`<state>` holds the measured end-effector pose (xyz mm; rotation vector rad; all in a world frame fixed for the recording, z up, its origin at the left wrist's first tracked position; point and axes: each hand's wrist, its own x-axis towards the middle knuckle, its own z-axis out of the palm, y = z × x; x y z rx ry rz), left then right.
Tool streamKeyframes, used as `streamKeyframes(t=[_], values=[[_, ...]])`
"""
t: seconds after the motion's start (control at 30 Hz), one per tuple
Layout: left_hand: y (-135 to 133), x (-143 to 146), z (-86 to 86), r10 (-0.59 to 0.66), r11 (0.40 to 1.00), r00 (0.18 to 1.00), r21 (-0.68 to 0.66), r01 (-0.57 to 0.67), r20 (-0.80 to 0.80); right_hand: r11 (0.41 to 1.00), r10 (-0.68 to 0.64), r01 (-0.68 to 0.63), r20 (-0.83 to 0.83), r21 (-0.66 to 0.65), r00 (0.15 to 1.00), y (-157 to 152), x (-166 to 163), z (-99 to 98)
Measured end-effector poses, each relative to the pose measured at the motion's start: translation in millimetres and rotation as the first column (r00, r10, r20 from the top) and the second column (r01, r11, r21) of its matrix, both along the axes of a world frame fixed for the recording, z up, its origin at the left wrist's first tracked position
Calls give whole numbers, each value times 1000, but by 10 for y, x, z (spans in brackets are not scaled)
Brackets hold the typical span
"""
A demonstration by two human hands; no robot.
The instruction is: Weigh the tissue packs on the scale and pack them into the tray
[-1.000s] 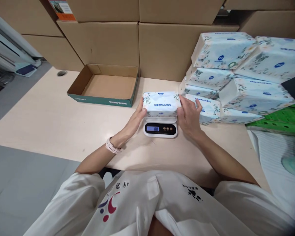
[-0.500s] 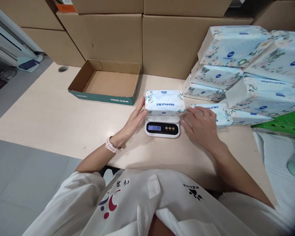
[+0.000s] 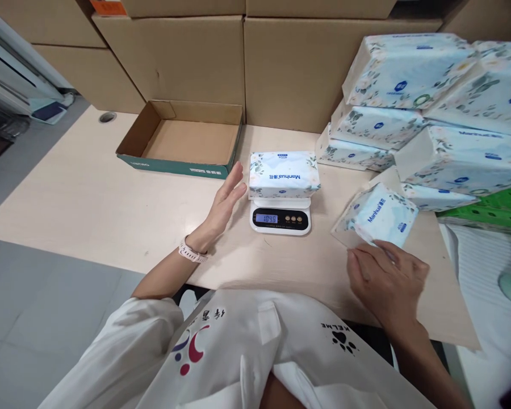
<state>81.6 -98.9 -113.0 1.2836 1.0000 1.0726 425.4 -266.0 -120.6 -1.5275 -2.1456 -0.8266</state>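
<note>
A white digital scale [image 3: 281, 228] stands on the table in front of me, its lit display showing what looks like 104.6. On its platform lies a blue-and-white floral tissue pack [image 3: 284, 175]. My left hand [image 3: 222, 207] is held just left of that pack, fingers stretched out and apart from it, holding nothing. At the right, my right hand [image 3: 387, 278] grips the near end of a second tissue pack [image 3: 381, 213], which is turned at an angle and tilted. The fingertips are partly hidden against the wrapper.
An open green-sided cardboard tray [image 3: 183, 165] lies at the back left. Large cardboard boxes [image 3: 285, 74] wall off the back. Stacked tissue packs [image 3: 409, 74] rise at the right, with green packages [image 3: 502, 204] beside them. A round cable hole [image 3: 108, 117] is at the far left.
My right hand moved right and toward me, and took hold of the second pack, which has turned. My left hand drew slightly away from the pack on the scale. The reading dropped from about 111.9.
</note>
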Motion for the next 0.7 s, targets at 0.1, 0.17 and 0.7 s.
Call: streamKeyframes(t=[0.1, 0.17, 0.7], values=[[38, -49, -1, 45, 999, 999, 0, -45, 11, 976, -66, 76, -55, 206, 996, -209, 345, -92], [68, -77, 1, 78, 997, 997, 0, -78, 24, 922, -180, 220, -149, 319, 972, -313, 471, -150], [151, -61, -101, 174, 975, 982, -155, -160, 76, 969, -225, 247, -395, 4, 891, 141, 198, -242]])
